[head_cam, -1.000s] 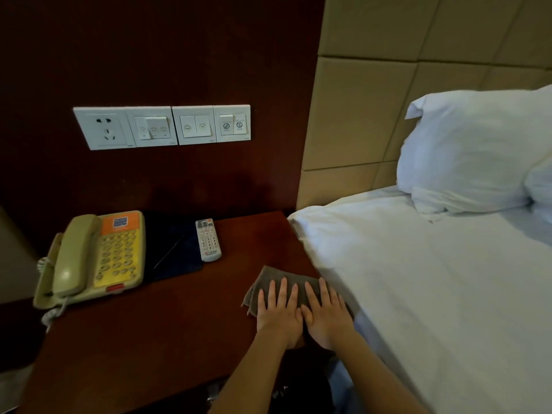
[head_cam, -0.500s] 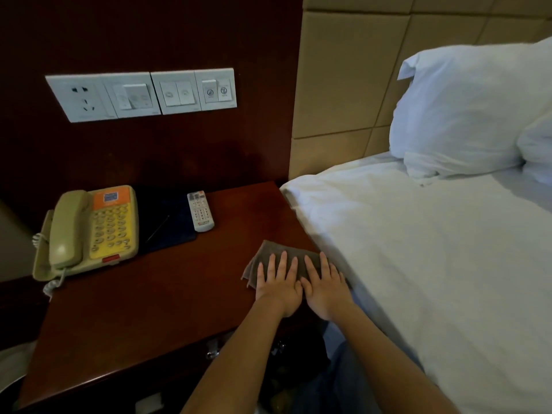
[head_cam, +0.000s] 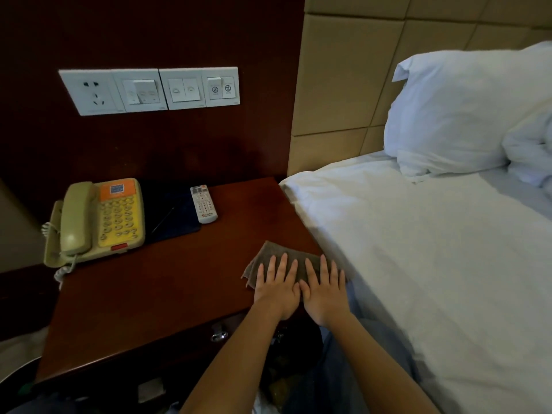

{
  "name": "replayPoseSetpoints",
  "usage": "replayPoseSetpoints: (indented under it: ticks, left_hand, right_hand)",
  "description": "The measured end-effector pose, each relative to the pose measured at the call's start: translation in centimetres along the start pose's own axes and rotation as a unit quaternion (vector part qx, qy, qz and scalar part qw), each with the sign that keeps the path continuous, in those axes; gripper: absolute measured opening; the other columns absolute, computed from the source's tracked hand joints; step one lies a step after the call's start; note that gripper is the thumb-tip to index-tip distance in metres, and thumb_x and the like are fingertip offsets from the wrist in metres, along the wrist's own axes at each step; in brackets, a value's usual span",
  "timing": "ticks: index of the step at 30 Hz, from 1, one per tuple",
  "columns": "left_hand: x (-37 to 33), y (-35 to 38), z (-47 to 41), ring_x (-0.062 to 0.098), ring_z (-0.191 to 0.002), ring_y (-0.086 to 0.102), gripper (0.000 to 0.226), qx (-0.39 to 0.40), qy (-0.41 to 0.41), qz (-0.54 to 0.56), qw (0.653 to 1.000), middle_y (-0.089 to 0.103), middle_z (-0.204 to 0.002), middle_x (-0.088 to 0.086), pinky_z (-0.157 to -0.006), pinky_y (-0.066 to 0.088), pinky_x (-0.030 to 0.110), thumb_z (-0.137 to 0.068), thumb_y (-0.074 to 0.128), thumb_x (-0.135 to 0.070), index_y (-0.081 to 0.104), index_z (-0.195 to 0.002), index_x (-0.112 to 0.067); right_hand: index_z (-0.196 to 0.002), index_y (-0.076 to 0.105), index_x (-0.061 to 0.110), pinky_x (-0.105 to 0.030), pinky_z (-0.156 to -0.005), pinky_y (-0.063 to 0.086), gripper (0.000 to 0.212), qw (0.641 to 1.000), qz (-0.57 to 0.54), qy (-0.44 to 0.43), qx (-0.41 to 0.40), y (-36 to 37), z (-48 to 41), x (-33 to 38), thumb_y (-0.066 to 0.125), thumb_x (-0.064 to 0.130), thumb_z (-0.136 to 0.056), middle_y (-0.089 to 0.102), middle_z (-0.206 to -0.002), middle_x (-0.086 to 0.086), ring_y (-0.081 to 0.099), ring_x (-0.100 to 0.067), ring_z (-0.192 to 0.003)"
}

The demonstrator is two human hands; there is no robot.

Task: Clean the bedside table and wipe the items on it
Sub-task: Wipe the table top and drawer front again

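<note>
Dark wooden bedside table [head_cam: 167, 288], bed [head_cam: 418, 264] touching its right edge. My left hand [head_cam: 276, 289] and right hand [head_cam: 324, 292] lie flat, fingers straight, pressing grey cloth [head_cam: 276, 252] at front right corner. Telephone [head_cam: 98, 219] back left; remote [head_cam: 203, 204] beside dark folder [head_cam: 171, 213].

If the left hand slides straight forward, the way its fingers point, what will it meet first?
Probably nothing before the wall panel: the left hand, flat on the cloth, points across bare tabletop. The remote lies well to its left, though depth is uncertain.
</note>
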State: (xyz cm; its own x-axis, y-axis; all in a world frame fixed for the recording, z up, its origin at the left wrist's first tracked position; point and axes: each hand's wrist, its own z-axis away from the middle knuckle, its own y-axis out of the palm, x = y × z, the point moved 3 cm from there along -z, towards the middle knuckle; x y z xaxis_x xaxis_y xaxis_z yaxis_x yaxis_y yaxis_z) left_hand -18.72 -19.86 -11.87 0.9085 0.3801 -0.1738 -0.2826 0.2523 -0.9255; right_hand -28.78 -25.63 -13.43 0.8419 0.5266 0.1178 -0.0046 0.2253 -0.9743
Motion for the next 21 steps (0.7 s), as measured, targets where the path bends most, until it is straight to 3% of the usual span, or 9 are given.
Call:
replayPoseSetpoints:
  ticks: [3,5,10,21]
  left_hand:
    - [0.7,0.6,1.5,0.022,-0.142,-0.027,0.055,-0.007,0.002,-0.001,1.0,-0.03,-0.154,0.0,-0.113,-0.018,0.042,-0.103,0.008,-0.039,-0.019,-0.149,-0.025]
    - [2.1,0.8,2.3,0.021,-0.142,-0.027,0.055,-0.007,-0.004,0.004,1.0,-0.03,-0.155,-0.001,-0.113,-0.017,0.042,-0.103,0.007,-0.039,-0.019,-0.149,-0.025]
    - [8.1,0.2,5.0,0.017,-0.143,-0.024,0.052,-0.007,-0.028,0.058,0.998,-0.025,-0.156,-0.005,-0.115,-0.015,0.04,-0.103,0.005,-0.039,-0.013,-0.151,-0.028]
    - [24.1,0.7,14.8,0.016,-0.145,-0.02,0.052,-0.041,-0.192,0.112,0.974,-0.02,-0.158,-0.005,-0.117,-0.012,0.038,-0.103,0.006,-0.042,-0.01,-0.151,-0.029]
  right_hand:
    - [-0.152,-0.011,0.023,-0.043,-0.116,-0.012,0.063,1.0,0.007,0.009,0.005,-0.1,0.8,1.1,0.001,0.052,-0.097,-0.02,-0.158,-0.011,-0.018,-0.03,-0.145]
    - [-0.152,-0.011,0.022,-0.043,-0.116,-0.013,0.06,1.0,0.007,0.002,0.01,-0.1,1.4,2.8,0.009,0.047,-0.102,-0.02,-0.158,-0.011,-0.019,-0.03,-0.145]
    - [-0.152,-0.008,0.027,-0.048,-0.116,-0.011,0.059,0.998,0.015,-0.059,0.035,0.0,1.6,8.4,0.011,0.05,-0.101,-0.017,-0.159,-0.01,-0.016,-0.033,-0.145]
    - [-0.152,-0.008,0.027,-0.052,-0.116,-0.013,0.06,0.968,0.048,-0.228,0.095,2.0,3.7,26.9,0.011,0.05,-0.101,-0.021,-0.158,-0.01,-0.021,-0.035,-0.144]
